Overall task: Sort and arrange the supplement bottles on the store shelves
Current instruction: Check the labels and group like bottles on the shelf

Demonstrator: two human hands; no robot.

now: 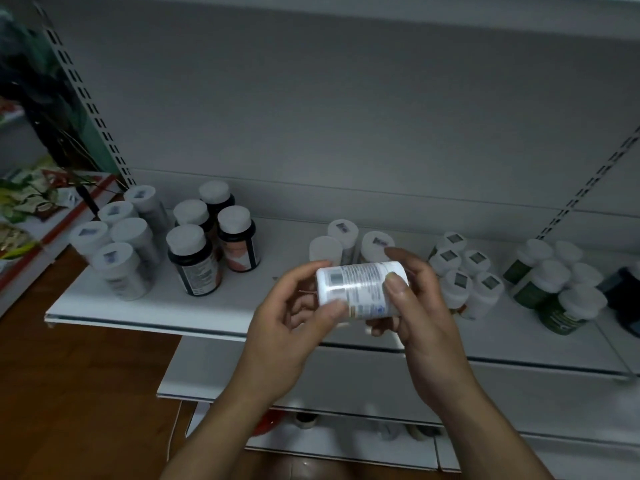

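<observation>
A white supplement bottle (360, 289) lies on its side between both hands, above the front edge of the white shelf (145, 313), its printed label facing up. My left hand (294, 327) pinches its left end with thumb and fingers. My right hand (415, 306) grips its right end, thumb on top. Just behind the held bottle, three white bottles (341, 237) stand upright on the shelf.
On the shelf stand several clear bottles (117, 244) at the left, dark amber bottles (211, 237), small white bottles (464, 271) and green bottles (550, 292) at the right. Lower shelves (346, 372) jut out below. A neighbouring rack holds packets (27, 195) at the far left.
</observation>
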